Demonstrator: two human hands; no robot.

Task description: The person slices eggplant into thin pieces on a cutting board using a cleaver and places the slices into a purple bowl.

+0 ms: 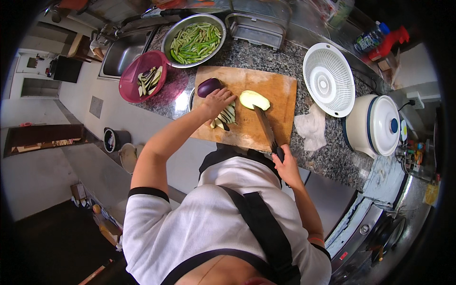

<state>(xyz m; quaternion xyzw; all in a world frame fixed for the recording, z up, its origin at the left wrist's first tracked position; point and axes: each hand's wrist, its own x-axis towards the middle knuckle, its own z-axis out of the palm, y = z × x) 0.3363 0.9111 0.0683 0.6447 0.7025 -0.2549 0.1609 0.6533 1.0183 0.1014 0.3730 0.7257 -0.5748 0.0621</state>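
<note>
A wooden cutting board lies on the counter before me. My left hand bends over a bunch of eggplant strips at the board's left side, its fingers curled onto them; the strips under the palm are hidden. Just beyond that hand rests a purple eggplant piece, skin up. My right hand is closed round the black handle of a kitchen knife. The knife's tip touches or overlaps the lower edge of an eggplant half, which lies with its pale cut face up.
Left of the board, a pink basin holds eggplant strips. A steel bowl of cut green beans stands behind it, near the sink. To the right are a white colander, a crumpled cloth and a lidded cooker.
</note>
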